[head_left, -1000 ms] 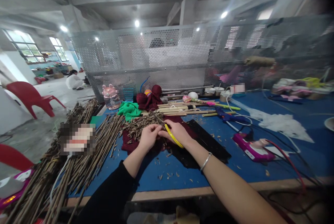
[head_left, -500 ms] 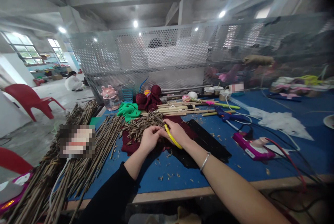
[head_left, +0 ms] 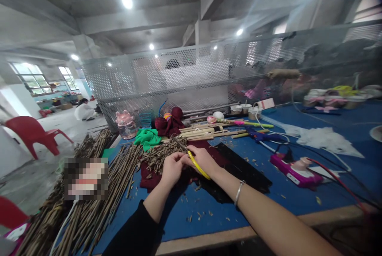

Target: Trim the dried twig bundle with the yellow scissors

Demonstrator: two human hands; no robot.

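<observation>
My right hand [head_left: 203, 161] is closed around scissors with a yellow handle [head_left: 198, 165]. Their dark blades point up and left over a heap of dry, curled plant scraps [head_left: 156, 155]. Touching it, my left hand [head_left: 173, 169] has thumb and fingers pinched together; whatever lies between the fingertips is too small or hidden to make out. Beneath the heap and hands spreads a maroon cloth [head_left: 145, 183], with a flat black sheet [head_left: 243, 170] to the right. Loose bits are scattered over the blue tabletop [head_left: 176, 224].
Long dry stalks [head_left: 116, 180] lie bundled along the left. Behind the heap are a green cloth [head_left: 147, 138], a pink-lidded jar [head_left: 125, 125] and pale sticks [head_left: 199, 130]. At right sit a glue gun [head_left: 262, 135] and a purple power strip [head_left: 294, 172] with trailing cables.
The view has tilted upward and turned slightly, so the table sits lower in the picture. Both hands stay together at the heap, the scissors still in the right one.
</observation>
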